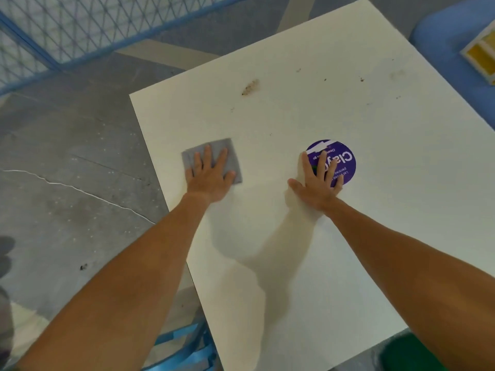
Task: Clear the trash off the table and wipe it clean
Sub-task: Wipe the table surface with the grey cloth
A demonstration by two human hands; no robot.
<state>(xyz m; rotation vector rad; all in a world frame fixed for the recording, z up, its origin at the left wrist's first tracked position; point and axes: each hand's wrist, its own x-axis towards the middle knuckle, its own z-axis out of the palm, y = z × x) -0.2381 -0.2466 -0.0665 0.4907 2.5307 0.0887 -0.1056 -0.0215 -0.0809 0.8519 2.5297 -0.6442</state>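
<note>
Left hand (pixel 210 174) flat on cloth (pixel 214 159), right hand (pixel 318 180) flat on purple disc (pixel 341 163); wiping risks smearing brown stain (pixel 250 87) across surface (pixel 348 236).

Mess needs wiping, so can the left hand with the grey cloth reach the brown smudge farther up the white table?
Probably yes: the left hand presses the grey square cloth, and only bare white table separates it from the brown smudge.

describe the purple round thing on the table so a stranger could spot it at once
Start at the white table filling the view. Near its middle, under the fingers of the right hand, lies a flat purple disc with white lettering. It is the only round thing there; the grey cloth under the left hand is square and plain.
</note>
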